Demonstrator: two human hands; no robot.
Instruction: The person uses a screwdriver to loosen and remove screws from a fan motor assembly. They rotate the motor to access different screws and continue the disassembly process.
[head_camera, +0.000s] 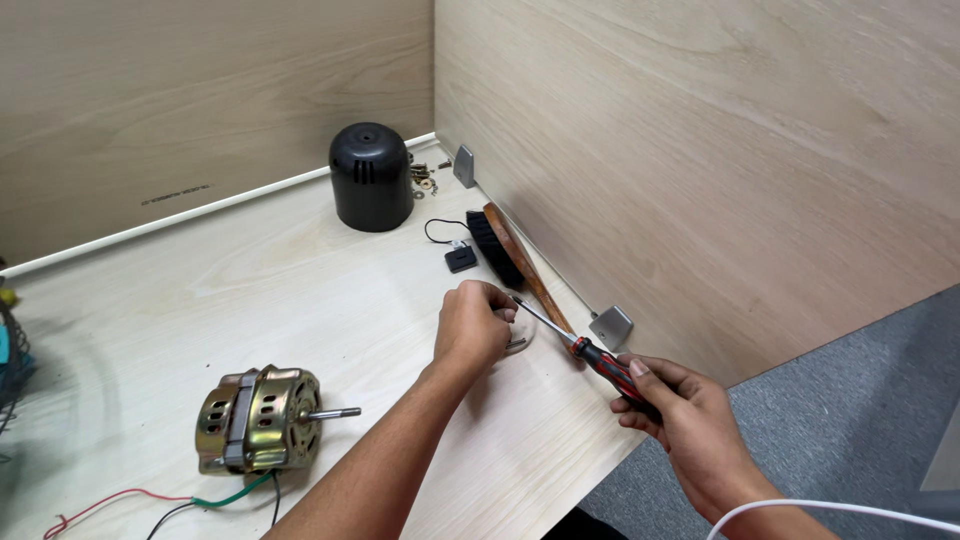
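My left hand (472, 325) is curled over a small round metal part (519, 340) on the wooden table (300, 290), pinching it at the top. My right hand (685, 415) grips a screwdriver (590, 355) with a red and black handle; its shaft points up-left and the tip meets the part at my left fingertips. A brass-coloured electric motor (258, 417) with a protruding shaft lies at the lower left, with red, green and black wires (150, 500) trailing from it.
A black domed plastic cover (370, 177) stands at the back. Loose screws and washers (423, 177) lie in the corner beside it. A wooden-handled brush (505, 250) and a small black component with a wire (459, 257) rest by the right partition. Metal brackets (611, 326) hold the partition.
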